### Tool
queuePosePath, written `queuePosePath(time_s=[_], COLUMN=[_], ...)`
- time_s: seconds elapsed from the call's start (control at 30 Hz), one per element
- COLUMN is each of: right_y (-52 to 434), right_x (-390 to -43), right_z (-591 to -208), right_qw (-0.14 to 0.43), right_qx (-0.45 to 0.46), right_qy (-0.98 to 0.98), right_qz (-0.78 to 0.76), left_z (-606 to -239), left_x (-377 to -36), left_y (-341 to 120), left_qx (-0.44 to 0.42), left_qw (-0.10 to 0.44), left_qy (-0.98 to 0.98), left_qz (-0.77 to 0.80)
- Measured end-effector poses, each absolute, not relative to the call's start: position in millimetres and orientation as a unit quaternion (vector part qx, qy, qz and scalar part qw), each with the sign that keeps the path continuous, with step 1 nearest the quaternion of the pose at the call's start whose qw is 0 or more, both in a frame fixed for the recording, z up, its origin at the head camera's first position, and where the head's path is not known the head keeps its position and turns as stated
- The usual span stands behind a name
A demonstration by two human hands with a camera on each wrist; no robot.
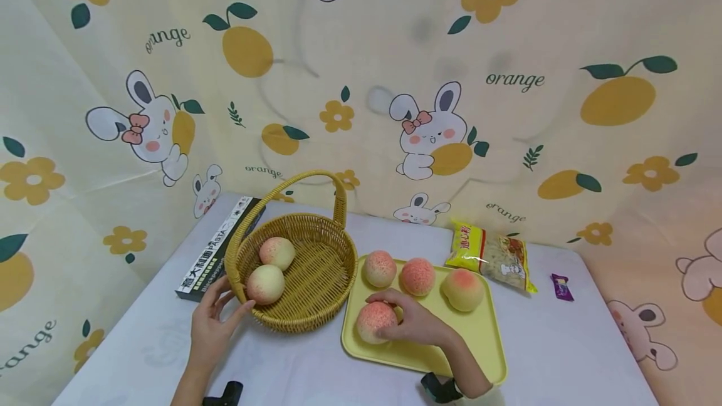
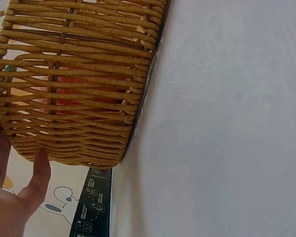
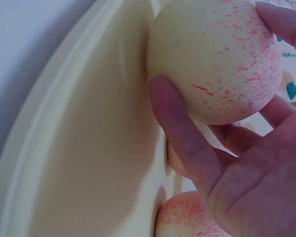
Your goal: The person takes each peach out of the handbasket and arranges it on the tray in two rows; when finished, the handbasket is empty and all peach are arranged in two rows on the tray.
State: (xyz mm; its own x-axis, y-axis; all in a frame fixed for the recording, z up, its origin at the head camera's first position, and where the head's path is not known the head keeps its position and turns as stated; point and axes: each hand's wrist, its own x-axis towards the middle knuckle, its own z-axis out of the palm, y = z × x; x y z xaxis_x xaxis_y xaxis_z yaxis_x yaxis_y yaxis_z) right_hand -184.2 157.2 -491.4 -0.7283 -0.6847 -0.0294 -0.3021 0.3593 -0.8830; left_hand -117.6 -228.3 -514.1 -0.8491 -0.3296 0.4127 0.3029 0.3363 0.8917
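Observation:
My left hand (image 1: pixel 211 327) holds the near left side of a wicker basket (image 1: pixel 313 281), below its arched handle; in the left wrist view the thumb (image 2: pixel 38 177) lies against the woven wall. Two peaches (image 1: pixel 277 253) (image 1: pixel 266 285) lie at the left inside the basket. With thumb and fingers, my right hand (image 1: pixel 420 323) grips a pink-speckled peach (image 1: pixel 372 323) at the left front of a yellow tray (image 1: pixel 479 356). Three other peaches (image 1: pixel 380 268) (image 1: pixel 417 276) (image 1: pixel 463 289) line the tray's back. The right wrist view shows the gripped peach (image 3: pixel 212 59) close up.
A dark box of pasta (image 1: pixel 209 262) lies left of the basket. Behind the tray is a yellow-and-clear food packet (image 1: pixel 491 255), with a small purple wrapped sweet (image 1: pixel 561 287) to its right. A printed cloth (image 1: pixel 361 49) hangs behind the white table (image 1: pixel 304 368).

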Motion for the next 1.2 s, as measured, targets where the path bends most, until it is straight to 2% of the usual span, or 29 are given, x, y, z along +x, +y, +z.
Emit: queuePosePath(time_s=[0.67,0.93,1.2], right_y=[158.0,158.3,162.2], right_x=[-183.5,-183.5,-183.4], right_z=[-493.4,-496.1,-489.9], right_qw=[0.214,0.200,0.195], right_qx=[-0.295,-0.310,-0.287], right_qy=[0.812,0.808,0.814], right_qz=[-0.455,-0.460,-0.466], left_z=[-513.8,-514.0,-515.3], left_x=[-117.1,-116.9,-117.6], left_y=[-229.2,-229.0,-229.1], left_qx=[0.007,-0.001,0.002], left_qw=[0.271,0.272,0.271], left_qy=[-0.775,-0.770,-0.768], left_qz=[-0.571,-0.576,-0.581])
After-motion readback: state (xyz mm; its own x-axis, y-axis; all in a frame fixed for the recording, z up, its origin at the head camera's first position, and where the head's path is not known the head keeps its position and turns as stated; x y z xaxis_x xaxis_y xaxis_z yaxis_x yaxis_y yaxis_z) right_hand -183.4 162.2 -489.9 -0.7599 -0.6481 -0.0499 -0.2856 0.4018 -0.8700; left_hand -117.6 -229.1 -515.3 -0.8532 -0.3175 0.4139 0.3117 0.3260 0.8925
